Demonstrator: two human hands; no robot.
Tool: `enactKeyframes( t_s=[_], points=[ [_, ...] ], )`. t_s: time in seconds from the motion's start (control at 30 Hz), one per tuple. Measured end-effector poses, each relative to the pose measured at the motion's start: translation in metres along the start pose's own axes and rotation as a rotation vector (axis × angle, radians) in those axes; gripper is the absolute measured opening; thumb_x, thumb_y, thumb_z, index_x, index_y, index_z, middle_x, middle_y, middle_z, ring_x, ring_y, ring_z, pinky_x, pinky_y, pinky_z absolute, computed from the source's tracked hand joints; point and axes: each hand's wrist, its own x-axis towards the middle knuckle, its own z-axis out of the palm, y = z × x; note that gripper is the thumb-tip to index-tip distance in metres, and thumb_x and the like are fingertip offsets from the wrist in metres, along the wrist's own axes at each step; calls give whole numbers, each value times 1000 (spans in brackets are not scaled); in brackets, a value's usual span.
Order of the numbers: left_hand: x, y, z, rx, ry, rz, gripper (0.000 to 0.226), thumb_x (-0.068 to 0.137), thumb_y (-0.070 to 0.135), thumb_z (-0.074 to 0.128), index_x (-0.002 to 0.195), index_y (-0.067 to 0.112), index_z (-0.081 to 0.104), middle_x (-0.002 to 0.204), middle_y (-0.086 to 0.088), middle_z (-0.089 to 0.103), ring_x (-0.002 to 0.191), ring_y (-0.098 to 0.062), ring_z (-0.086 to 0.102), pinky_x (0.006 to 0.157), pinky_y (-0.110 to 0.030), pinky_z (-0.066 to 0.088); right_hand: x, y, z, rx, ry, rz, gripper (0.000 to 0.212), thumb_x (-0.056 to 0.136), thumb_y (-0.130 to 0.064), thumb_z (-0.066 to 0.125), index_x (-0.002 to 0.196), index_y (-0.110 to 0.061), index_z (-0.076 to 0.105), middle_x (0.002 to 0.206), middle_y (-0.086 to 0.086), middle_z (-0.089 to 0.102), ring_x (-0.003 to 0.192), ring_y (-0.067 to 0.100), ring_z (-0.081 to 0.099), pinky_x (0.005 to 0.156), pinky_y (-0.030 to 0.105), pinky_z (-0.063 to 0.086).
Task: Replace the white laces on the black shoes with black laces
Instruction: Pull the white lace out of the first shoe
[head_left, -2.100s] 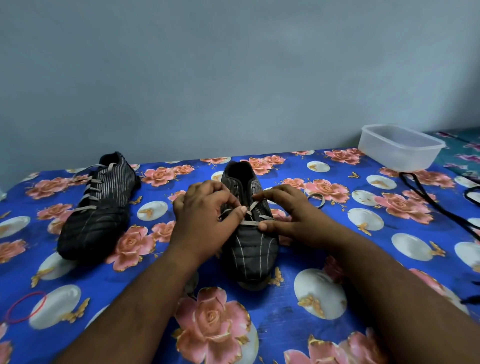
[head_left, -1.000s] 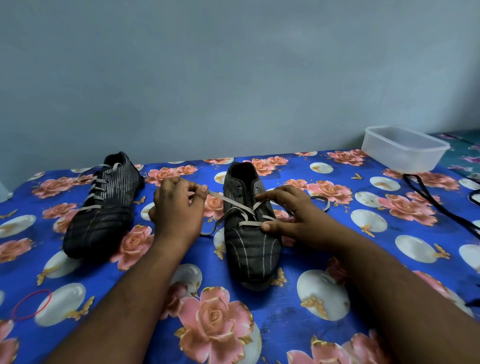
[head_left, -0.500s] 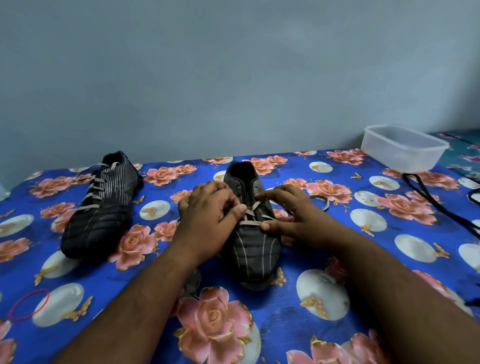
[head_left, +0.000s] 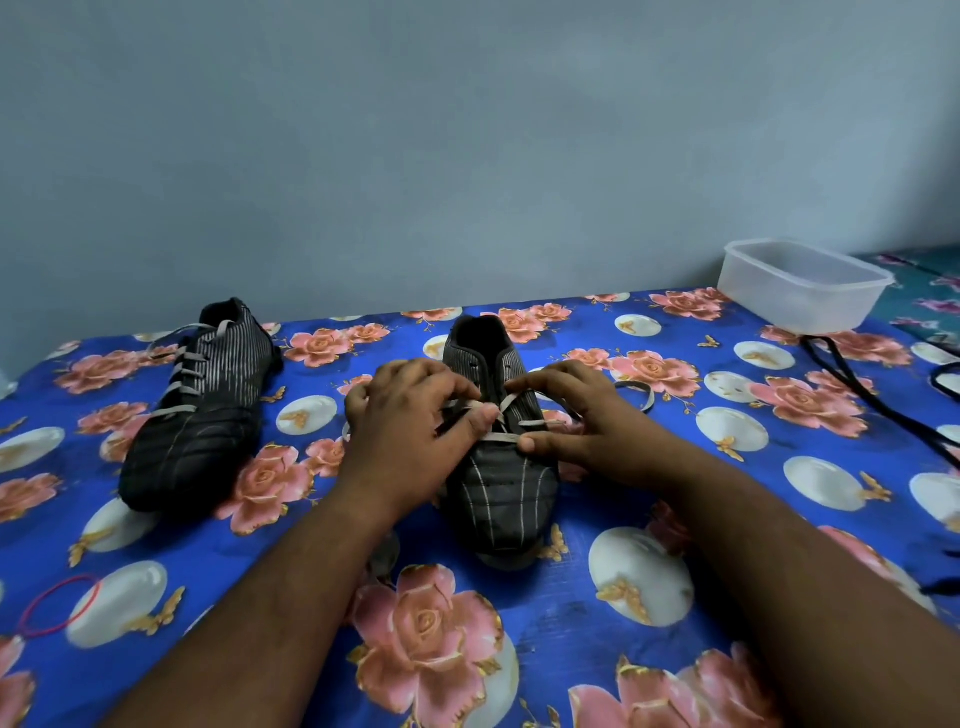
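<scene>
White lace (head_left: 498, 438), flat and soft, crosses the lower eyelets of the near black shoe (head_left: 501, 483), which lies near the middle of the cloth-covered table (head_left: 571, 613), toe toward the near edge. Such a lace is judged light, limp and low in friction through the eyelets; it is best taken at a crossing and drawn out loop by loop. The left hand (head_left: 402, 441) has its fingers curled, thumb and forefinger pinching a lace strand at the crossing. The right hand (head_left: 582, 426) arches over the shoe's right side, curled fingertips on a strand and thumb against the lowest bar; whether it grips is hard to tell. A second black shoe (head_left: 202, 405), fully laced in white, lies toward the left edge. Black laces (head_left: 852, 379) trail at the right edge, below a clear plastic tub (head_left: 802, 286) at the far right corner.
</scene>
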Motion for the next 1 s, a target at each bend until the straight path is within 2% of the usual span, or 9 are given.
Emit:
enactKeyframes(
  t_s=[0.1,0.17,0.3,0.43,0.53,0.67,0.77,0.9,1.0],
  points=[
    [0,0,3,-64,-23,-24,29,81,64,51,83,37,61,100,21,57,113,-6,42,94,-37,23,1,1,1,-3,6,-3,64,74,-72,70,132,-52,52,128,-12,49,131,8,39,113,43,38],
    [2,-3,4,-150,-69,-39,24,84,60,52,80,37,58,95,18,60,105,-8,49,93,-39,33,1,2,1,8,0,-4,63,75,-72,70,132,-53,52,128,-13,48,131,8,38,112,45,39],
    [3,2,-6,-549,-86,-225,19,100,30,60,87,18,65,76,9,67,72,-5,58,73,-32,46,0,1,1,49,-13,10,67,71,-78,67,132,-54,52,129,-15,46,133,7,36,111,47,42],
    [8,-3,-21,-938,62,-433,20,105,17,49,89,8,58,84,-8,72,74,-18,70,68,-31,54,0,1,1,60,-24,16,67,70,-81,66,131,-56,52,129,-18,45,134,7,35,110,48,44],
    [10,-14,-19,-833,149,-440,17,104,21,55,89,14,59,77,3,71,72,-18,70,73,-39,54,0,1,1,52,-19,11,66,71,-79,66,131,-55,52,129,-16,45,134,7,36,110,48,43],
    [8,-21,-10,-535,139,-301,5,97,19,65,98,21,61,96,3,69,89,-18,66,84,-40,56,0,0,-2,23,6,-10,61,74,-76,68,130,-55,54,127,-16,47,131,8,39,111,41,40],
    [5,-19,-8,-349,95,-157,36,90,6,60,119,27,59,121,11,57,115,-12,55,93,-36,49,0,-4,-2,4,74,-48,53,77,-67,71,126,-50,60,124,-19,48,129,9,41,107,30,36],
    [3,-17,-6,-421,-32,-17,57,84,22,49,140,31,53,139,27,45,134,12,36,116,-37,36,1,-11,-2,-66,172,-95,32,84,-58,70,114,-46,68,112,-16,53,119,11,46,97,25,36],
    [0,-15,-4,-390,-204,35,71,85,51,51,153,38,37,161,18,29,149,6,17,126,-37,19,2,-19,0,-109,199,-154,20,88,-56,68,103,-44,71,102,-12,57,108,11,51,92,26,37]
  ],
)
